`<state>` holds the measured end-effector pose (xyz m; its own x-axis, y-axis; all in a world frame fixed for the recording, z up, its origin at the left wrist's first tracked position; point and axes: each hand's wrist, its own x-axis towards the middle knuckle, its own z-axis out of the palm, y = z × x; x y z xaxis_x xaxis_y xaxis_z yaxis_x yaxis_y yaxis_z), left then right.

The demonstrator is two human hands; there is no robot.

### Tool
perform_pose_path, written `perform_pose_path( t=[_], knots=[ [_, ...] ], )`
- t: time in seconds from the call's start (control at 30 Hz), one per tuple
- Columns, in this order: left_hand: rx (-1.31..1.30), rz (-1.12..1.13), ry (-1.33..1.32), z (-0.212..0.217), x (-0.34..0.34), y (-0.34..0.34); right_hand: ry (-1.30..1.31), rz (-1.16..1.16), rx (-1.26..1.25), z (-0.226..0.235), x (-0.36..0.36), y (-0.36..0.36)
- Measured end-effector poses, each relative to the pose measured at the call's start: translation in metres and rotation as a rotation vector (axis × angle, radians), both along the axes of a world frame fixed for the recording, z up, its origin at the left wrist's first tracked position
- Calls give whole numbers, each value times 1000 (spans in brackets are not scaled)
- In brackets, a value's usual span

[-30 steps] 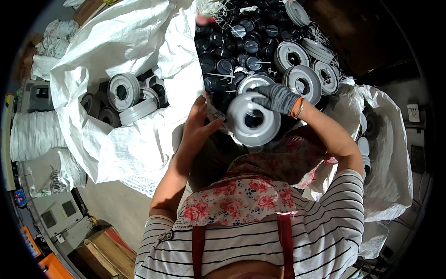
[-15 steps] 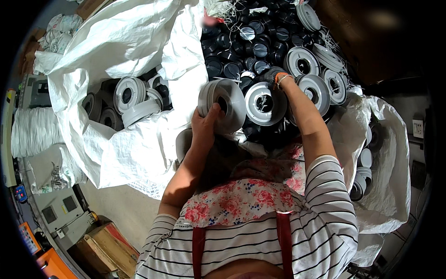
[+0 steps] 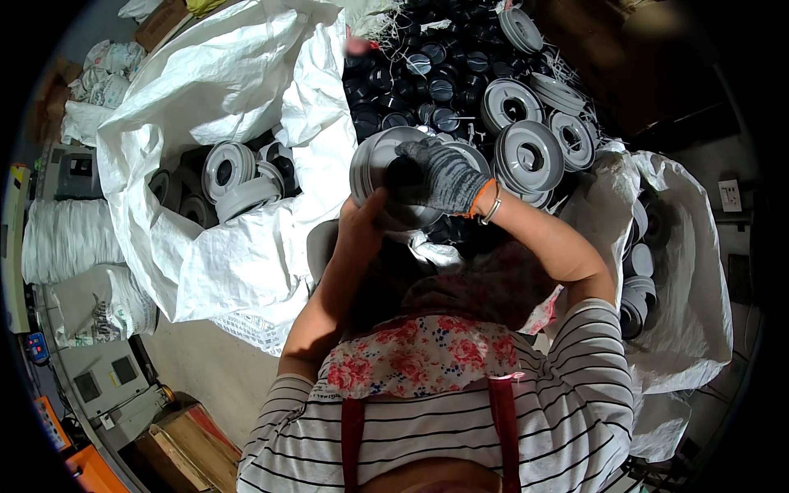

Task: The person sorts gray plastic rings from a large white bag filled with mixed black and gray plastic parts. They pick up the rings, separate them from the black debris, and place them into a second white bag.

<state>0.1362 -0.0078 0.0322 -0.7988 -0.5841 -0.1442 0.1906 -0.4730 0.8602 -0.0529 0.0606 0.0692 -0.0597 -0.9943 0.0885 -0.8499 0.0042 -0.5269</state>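
Note:
My bare left hand (image 3: pixel 362 223) grips a stack of grey flanged plastic rings (image 3: pixel 366 168) from below, its thumb by the central hole. My right hand (image 3: pixel 448 177), in a grey knitted glove with an orange cuff, is closed round a dark round piece, seemingly a black plastic cap (image 3: pixel 403 174), at the middle of the stack's face. The glove hides part of the cap and of the rings. Another grey ring (image 3: pixel 475 156) lies partly hidden behind the glove. Beyond both hands spreads a heap of black caps (image 3: pixel 444 89).
More grey rings (image 3: pixel 528 156) rest in stacks on the heap's right. At left, a large white woven sack (image 3: pixel 205 271) holds grey rings and dark parts. Another white sack (image 3: pixel 690 320) with grey and dark parts stands at right. Cardboard (image 3: pixel 193 452) lies at lower left.
My right hand has come left from the heap to the face of the ring stack, now with a dark cap in it. My left hand still holds the stack in nearly the same place.

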Motion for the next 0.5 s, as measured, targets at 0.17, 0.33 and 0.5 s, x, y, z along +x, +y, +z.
perform_pose_path(
  t=[0.17, 0.33, 0.5],
  knots=[
    [157, -64, 15, 16, 10, 8, -332, 198, -256, -42, 9, 8],
    [198, -215, -95, 24, 28, -2, 391, 552, -507, 11, 23, 31],
    [146, -218, -201, 21, 25, 5, -372, 417, -94, 4, 25, 50]
  ],
)
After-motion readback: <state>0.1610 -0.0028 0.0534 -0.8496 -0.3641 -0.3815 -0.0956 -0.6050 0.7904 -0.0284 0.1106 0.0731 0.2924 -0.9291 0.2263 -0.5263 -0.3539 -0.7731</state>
